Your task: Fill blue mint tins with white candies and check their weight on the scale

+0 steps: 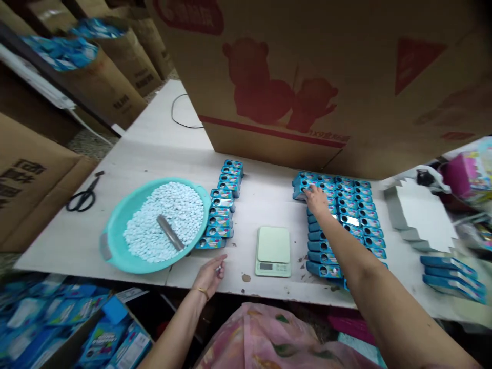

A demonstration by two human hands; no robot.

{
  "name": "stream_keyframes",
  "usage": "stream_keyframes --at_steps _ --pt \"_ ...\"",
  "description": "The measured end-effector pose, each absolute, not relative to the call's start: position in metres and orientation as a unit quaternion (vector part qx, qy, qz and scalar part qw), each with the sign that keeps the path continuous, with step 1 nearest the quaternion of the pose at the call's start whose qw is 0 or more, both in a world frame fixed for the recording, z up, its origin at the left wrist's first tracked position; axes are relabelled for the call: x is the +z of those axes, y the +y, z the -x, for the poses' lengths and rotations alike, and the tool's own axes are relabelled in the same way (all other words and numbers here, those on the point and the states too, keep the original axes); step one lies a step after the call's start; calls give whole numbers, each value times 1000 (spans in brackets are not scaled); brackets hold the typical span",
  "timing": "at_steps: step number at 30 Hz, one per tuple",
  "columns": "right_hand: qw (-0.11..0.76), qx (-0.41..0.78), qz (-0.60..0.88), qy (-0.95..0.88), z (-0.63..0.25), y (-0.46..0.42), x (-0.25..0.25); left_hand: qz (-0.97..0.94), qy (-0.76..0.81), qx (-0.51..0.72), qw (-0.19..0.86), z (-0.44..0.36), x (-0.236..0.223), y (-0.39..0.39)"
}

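My left hand (210,278) is half closed at the table's front edge, its index finger stretched forward; a small white bit shows between thumb and curled fingers. Above it stands a column of small blue boxes (221,220). Beside that column, a turquoise basin (115,225) holds white pellets (154,230) with a metal scoop (170,233) lying on them. On the right, my right hand (317,200) reaches to the far left corner of several rows of blue boxes (348,212), fingers closed over a blue box (302,192). Between the hands sits a pale kitchen scale (273,251).
A large cardboard carton (269,77) walls off the table's back. Black scissors (82,199) lie at the left. A white stack of card (423,215) and several flat blue packs (453,277) are at the right. Below left stands an open carton of blue packs (107,333).
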State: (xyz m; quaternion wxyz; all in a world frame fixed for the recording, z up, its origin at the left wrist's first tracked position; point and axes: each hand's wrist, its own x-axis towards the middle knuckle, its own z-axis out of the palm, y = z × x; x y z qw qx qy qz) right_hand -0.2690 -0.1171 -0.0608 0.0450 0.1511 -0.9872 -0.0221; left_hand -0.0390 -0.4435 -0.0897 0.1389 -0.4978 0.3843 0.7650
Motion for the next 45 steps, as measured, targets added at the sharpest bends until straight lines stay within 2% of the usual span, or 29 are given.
stream_keyframes --at_steps 6,13,15,19,23,33,41,45 --pt "35 -39 -267 -962 245 -141 -38 527 329 774 121 -13 -88 -444" --pt "-37 -50 -410 -910 137 -193 -25 478 253 824 169 13 -74 -421" --pt "-55 -30 -412 -909 120 -204 -28 442 242 843 190 25 -67 -414" --pt "-37 61 -399 -914 91 -221 -27 400 225 859 225 34 -57 -405" --pt "-89 140 -433 -886 53 -251 -31 394 224 852 264 26 -53 -396" --pt "-174 161 -460 -856 31 -276 -61 454 203 814 301 -7 -57 -396" --pt "-181 241 -435 -848 29 -264 -61 409 218 822 331 -9 -59 -393" --pt "-135 311 -370 -865 50 -235 -45 405 229 828 312 -2 -52 -390"
